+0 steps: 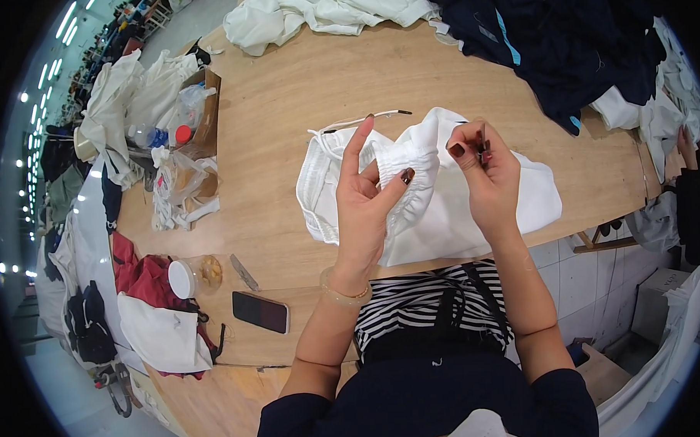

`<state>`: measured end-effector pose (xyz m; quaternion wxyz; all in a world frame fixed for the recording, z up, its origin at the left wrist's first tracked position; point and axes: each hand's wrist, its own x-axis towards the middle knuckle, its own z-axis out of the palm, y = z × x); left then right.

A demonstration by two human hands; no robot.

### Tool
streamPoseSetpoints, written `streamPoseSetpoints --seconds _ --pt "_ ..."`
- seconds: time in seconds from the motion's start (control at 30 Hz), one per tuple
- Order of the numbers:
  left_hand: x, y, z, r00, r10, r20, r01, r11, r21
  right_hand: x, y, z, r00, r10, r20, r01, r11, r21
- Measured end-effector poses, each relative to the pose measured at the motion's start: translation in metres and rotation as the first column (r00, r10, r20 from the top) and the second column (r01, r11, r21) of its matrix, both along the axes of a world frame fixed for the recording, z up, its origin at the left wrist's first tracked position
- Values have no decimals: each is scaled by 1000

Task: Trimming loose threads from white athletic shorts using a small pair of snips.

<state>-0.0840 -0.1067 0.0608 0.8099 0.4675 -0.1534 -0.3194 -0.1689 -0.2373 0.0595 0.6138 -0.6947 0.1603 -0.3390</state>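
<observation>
Pinching the gathered waistband of the soft, light white shorts [442, 207], the left hand [364, 195] steadies it while the right hand [483, 171] grips small snips [482, 146] just above it.

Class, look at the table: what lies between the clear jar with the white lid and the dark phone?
In the head view, a small metal tool lies on bare wood between the jar and the phone.

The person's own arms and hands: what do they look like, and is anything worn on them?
Both forearms are bare, with dark navy sleeves pushed up near the elbows. The left hand has long nails painted a dark brownish red, and a pale beaded bracelet circles its wrist. The right hand has the same dark nail polish; no ring or watch shows on it. No gloves on either hand.
</observation>
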Motion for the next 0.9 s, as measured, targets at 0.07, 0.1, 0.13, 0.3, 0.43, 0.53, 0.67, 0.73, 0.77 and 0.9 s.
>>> streamPoseSetpoints --seconds 0.07,0.1,0.13,0.3,0.43,0.53,0.67,0.73,0.77,0.9 --pt "-1 -1 0 1000 3 -14 -3 1000 6 -2 0 5 997 -36 -63 25 986 -164" --pt "-2 -2 0 1000 8 0 -8 1000 16 1 2 1 1000 -20 -10 17 973 -231" --pt "-3 -2 -1 1000 13 14 -13 1000 25 2 3 2 1000 -23 -10 20 973 -231" --pt "-4 -4 -11 970 30 243 -68 986 149 9 7 -1 996 -40 -82 -6 868 -497" --pt "-10 -6 -8 966 58 251 -91 989 120 4 3 -9 989 147 -8 -147 989 5" --pt "-4 -7 -8 986 55 158 -64 996 56 -11 -12 -2 990 109 92 -132 945 299" --pt "-4 -4 -5 992 24 126 -33 997 69 -19 -13 2 994 -96 -55 94 995 -40" --pt "-5 -4 -5 992 19 127 -29 997 76 -26 -17 -2 988 -81 -132 54 979 -196" --pt "-5 -4 -5 992 20 128 -30 997 77 -28 -18 -4 974 -80 -210 3 939 -344" --pt "-6 -4 -4 992 25 126 -35 996 80 -25 -13 3 965 -111 -236 -14 881 -473"
